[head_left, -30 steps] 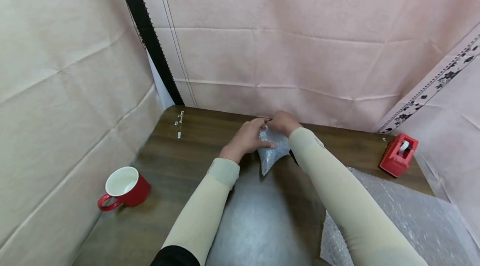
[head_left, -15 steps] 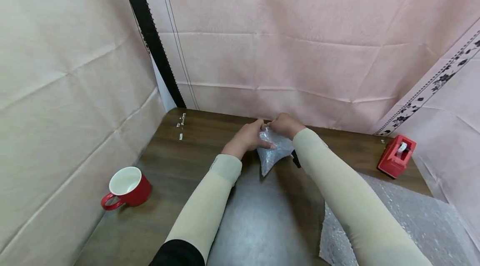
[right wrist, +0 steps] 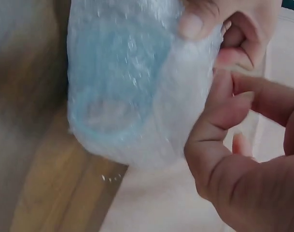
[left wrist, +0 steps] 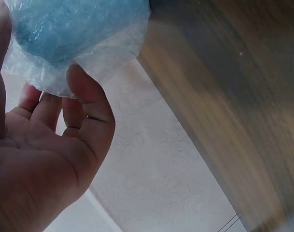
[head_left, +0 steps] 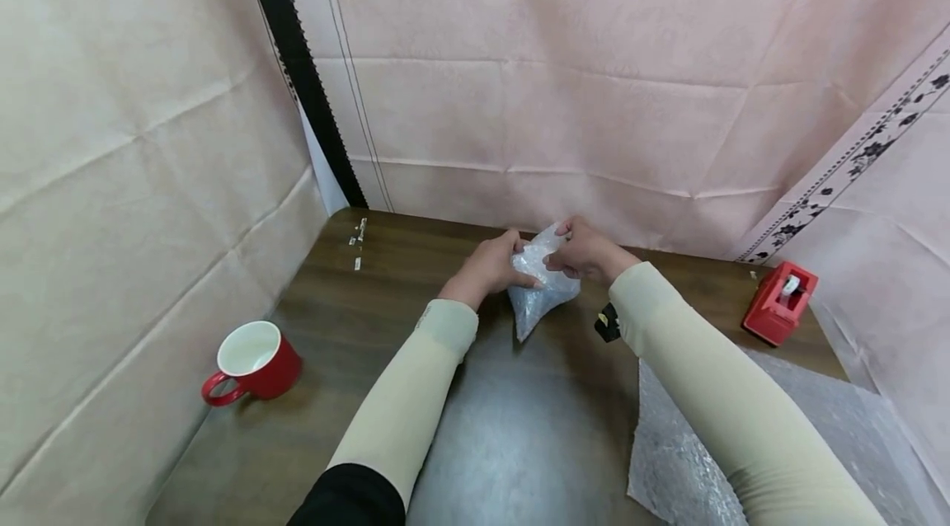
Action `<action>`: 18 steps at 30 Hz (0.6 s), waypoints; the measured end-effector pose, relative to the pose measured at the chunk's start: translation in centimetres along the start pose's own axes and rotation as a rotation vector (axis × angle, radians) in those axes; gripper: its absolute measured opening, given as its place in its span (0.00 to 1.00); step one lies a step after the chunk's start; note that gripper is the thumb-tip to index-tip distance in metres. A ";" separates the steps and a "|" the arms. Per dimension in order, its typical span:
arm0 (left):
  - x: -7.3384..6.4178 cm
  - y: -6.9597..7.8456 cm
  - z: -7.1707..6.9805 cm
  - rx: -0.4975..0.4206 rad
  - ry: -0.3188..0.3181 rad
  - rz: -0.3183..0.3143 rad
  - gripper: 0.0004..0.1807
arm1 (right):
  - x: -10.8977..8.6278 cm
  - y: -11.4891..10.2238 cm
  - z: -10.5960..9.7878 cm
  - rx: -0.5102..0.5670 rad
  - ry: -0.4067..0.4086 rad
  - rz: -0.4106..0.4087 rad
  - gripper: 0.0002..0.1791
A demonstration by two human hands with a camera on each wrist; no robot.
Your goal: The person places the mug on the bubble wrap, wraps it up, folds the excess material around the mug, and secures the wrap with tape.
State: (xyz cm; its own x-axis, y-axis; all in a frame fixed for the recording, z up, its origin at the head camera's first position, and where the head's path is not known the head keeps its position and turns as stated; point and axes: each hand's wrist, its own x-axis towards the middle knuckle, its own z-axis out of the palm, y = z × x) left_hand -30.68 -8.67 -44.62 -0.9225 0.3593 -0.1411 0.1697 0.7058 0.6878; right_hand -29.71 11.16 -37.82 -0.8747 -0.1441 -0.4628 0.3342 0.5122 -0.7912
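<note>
A bundle of clear bubble wrap [head_left: 545,283] is held at the back of the table. Through the wrap shows a light-blue rounded thing [right wrist: 120,72] with a ring-like end; its kind is unclear. My left hand [head_left: 486,270] grips the bundle's left side, thumb in front and fingers behind. In the left wrist view the left hand [left wrist: 50,140] has its thumb and fingertips on the wrap's edge. My right hand [head_left: 590,252] holds the upper right edge of the wrap with curled fingers. Seen from the right wrist, the right hand [right wrist: 238,145] has thumb and index finger close together at that edge.
A red mug [head_left: 270,365] with a white inside stands on the left of the wooden table [head_left: 356,328]. At the right back is a red tape dispenser [head_left: 781,303]. A flat sheet of bubble wrap [head_left: 809,419] covers the front right. Pale cloth [head_left: 579,122] hangs behind.
My right hand has shifted right, from the top of the bundle to its upper right edge, uncovering more of the wrap. The left hand keeps its grip. The head view shifts slightly.
</note>
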 end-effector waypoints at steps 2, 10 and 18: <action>0.0 0.1 0.0 0.009 0.007 -0.009 0.38 | -0.1 0.3 0.3 -0.018 -0.003 -0.013 0.30; 0.4 0.4 -0.2 0.032 0.024 -0.003 0.37 | -0.6 1.2 1.5 -0.101 0.062 -0.050 0.21; 0.2 0.0 0.1 0.021 0.023 -0.015 0.34 | -0.6 0.8 2.1 -0.361 0.064 -0.082 0.16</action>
State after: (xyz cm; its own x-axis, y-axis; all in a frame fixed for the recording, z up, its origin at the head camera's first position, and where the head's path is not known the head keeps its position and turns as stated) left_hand -30.81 -8.52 -44.69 -0.9325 0.3350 -0.1349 0.1629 0.7237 0.6706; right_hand -28.21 9.88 -39.02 -0.9175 -0.1495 -0.3686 0.1270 0.7680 -0.6277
